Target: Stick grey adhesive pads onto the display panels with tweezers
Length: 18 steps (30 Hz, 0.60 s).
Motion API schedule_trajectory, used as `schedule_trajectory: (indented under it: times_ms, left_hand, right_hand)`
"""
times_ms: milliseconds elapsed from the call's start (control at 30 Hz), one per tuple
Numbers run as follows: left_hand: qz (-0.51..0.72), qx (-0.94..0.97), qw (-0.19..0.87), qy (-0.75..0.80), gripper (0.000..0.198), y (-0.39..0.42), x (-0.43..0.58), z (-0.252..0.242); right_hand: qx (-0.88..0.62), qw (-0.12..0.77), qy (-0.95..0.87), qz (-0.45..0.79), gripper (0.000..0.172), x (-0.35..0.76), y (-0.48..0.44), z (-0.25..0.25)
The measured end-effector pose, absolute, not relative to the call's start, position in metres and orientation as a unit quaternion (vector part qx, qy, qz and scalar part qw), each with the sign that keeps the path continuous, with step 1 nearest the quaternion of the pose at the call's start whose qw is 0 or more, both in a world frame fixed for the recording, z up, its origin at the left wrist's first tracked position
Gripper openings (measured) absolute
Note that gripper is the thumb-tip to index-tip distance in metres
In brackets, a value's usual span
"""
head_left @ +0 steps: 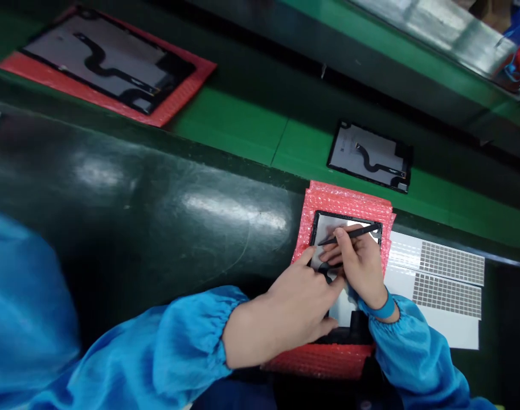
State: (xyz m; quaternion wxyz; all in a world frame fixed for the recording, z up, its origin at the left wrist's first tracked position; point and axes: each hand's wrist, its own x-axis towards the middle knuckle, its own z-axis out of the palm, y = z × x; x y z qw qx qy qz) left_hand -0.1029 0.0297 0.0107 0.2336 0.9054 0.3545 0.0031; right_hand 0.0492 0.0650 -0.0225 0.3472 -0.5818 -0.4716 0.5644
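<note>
A tablet screen panel (343, 310), back side up with a black frame, lies on red bubble-wrap sheets (349, 196) in front of me. My left hand (285, 307) rests over its left side, fingers spread, the index fingertip at the left edge and the thumb low on the panel. In my right hand (362, 265), black pointed tweezers (357, 232) are pinched, tilted low over the upper part of the panel. Their tip points left, near my left index finger. Whether the tip touches the surface I cannot tell. Both hands cover much of the panel's middle.
White sheets with grids of small grey squares (451, 265) lie right of the bubble wrap. On the green strip beyond are another panel (345, 151) and, far left, a panel (127, 57) on red bubble wrap (170, 111). A raised ledge (434, 34) runs along the back.
</note>
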Motion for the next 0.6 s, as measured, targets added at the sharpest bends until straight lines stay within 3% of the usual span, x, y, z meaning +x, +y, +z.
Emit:
schedule_trajectory:
  times_ms: [133,267,367,600]
  left_hand:
    - [0.037,0.870,0.229,0.435,0.028,0.039,-0.121,0.016]
    - [0.078,0.723,0.283,0.625,0.027,0.041,-0.147,0.001]
    - [0.140,0.690,0.360,0.613,0.022,0.039,-0.155,-0.014]
    - [0.272,0.649,0.410,0.580,0.025,0.030,-0.135,-0.015]
  right_hand:
    - [-0.559,0.407,-0.442,0.572,0.044,0.058,0.064,-0.015]
    - [-0.543,0.479,-0.431,0.539,0.041,0.093,0.053,-0.002]
    - [-0.555,0.514,-0.425,0.498,0.038,0.128,0.043,-0.001]
    - [-0.600,0.543,-0.403,0.428,0.042,0.190,0.032,-0.013]
